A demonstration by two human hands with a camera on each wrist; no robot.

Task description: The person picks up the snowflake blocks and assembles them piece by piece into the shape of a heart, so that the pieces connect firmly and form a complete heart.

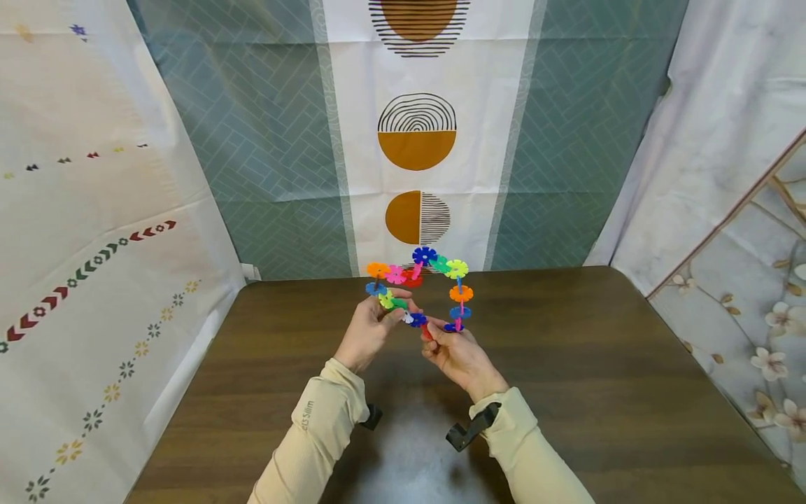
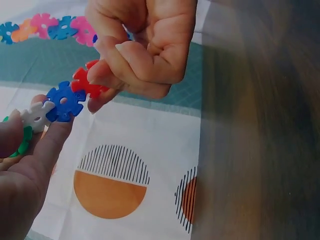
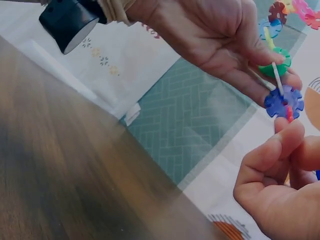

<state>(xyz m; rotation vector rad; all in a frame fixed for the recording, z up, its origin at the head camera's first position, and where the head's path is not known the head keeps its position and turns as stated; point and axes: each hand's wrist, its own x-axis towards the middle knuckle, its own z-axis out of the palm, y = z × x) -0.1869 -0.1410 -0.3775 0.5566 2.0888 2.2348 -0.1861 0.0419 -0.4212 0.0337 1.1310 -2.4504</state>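
A chain of colourful notched plastic snowflake discs [image 1: 461,294] is held up above the table, curving in a loop between both hands. My left hand [image 1: 365,337] pinches the chain around a white disc [image 2: 37,116] and a green disc [image 2: 24,142]. Beside its fingertips is a dark blue disc [image 2: 65,101], slotted to the white one. A red disc [image 2: 85,80] meets the blue disc's other side, and my right hand [image 1: 464,360] pinches it between thumb and fingers. Another dark blue disc [image 1: 453,327], lower right in the chain, lies against the right hand, partly hidden.
The brown wooden table [image 1: 283,448] spreads beneath the hands. Behind it hangs a green and white patterned cloth [image 1: 277,161], with pale cloths at the left and right. Dark wrist mounts [image 1: 472,427] sit on the sleeves.
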